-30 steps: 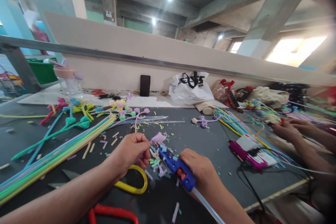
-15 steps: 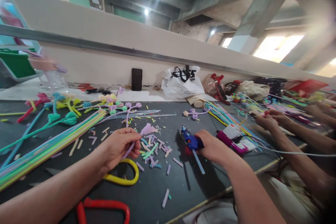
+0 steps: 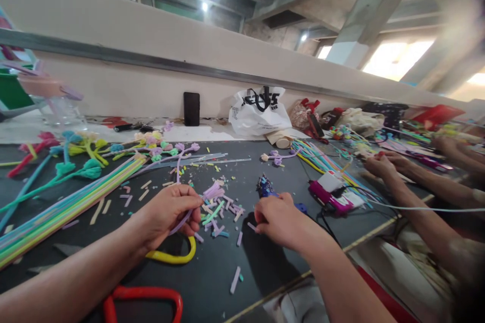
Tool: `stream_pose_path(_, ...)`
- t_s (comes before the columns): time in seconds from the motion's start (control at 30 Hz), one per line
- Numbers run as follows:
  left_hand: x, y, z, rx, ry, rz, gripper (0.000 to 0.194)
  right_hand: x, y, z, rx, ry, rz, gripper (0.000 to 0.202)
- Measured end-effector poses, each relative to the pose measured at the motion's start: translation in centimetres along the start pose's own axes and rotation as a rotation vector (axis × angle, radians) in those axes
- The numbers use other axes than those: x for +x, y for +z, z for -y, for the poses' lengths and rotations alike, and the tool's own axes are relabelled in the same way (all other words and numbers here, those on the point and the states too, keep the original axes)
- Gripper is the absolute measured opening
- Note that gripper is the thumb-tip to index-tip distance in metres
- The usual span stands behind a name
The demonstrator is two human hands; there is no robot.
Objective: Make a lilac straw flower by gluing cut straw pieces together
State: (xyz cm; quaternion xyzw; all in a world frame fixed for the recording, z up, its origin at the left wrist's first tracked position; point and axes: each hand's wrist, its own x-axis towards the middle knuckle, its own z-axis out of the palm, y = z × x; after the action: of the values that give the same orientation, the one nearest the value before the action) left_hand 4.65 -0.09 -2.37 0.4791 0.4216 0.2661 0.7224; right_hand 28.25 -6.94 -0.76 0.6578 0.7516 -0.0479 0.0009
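Observation:
My left hand [image 3: 172, 214] is closed in a pinch on a purple pipe cleaner stem [image 3: 182, 223], with a fluffy purple tuft [image 3: 214, 190] at its tip. My right hand [image 3: 278, 219] is lowered to the tabletop, its thumb and fingers closing on one end of a short purple pipe cleaner piece [image 3: 251, 226]. Just beyond that hand lies a blue glue gun [image 3: 266, 186], partly hidden by it. Cut pipe cleaner pieces [image 3: 217, 227] are scattered between my hands. Below my left wrist are a yellow scissor handle [image 3: 175, 258] and a red handle [image 3: 146, 292].
Finished pipe cleaner flowers [image 3: 91, 169] and a long pipe cleaner bundle [image 3: 76, 207] lie at left. A phone [image 3: 191, 109] and white bag [image 3: 259, 113] stand by the back wall. At right are a magenta glue gun [image 3: 329, 198], cables and a co-worker's hands [image 3: 382, 166].
My right hand has let go of the blue glue gun, leaving it on the table, and moved left to a short purple piece. My left hand keeps its pinch; the view has shifted slightly.

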Motion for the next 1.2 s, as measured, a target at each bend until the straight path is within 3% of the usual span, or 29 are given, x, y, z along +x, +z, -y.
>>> stream_pose_path(0.27,-0.6,1.2,0.0,0.193,0.049,-0.025,0.018,0.3,1.2,-0.2,0.064,-0.031,-0.057,0.014)
stream_pose_path(0.5,-0.7,1.3,0.5,0.240,0.062,0.004,0.017,0.3,-0.4,0.8,0.495,0.066,-0.140,0.011)
stream_pose_path(0.77,-1.2,1.7,0.6,0.349,0.075,-0.035,0.010,0.0,-1.7,2.1,0.518,0.037,-0.377,0.010)
stream_pose_path(1.03,-1.2,2.0,0.9,0.440,0.061,-0.054,0.007,-1.2,-1.6,4.4,0.327,-0.285,-0.472,0.013)
stream_pose_path(1.2,-1.2,2.0,0.8,0.418,0.034,-0.033,0.008,-1.3,-1.1,4.8,0.215,-0.308,-0.483,0.014)
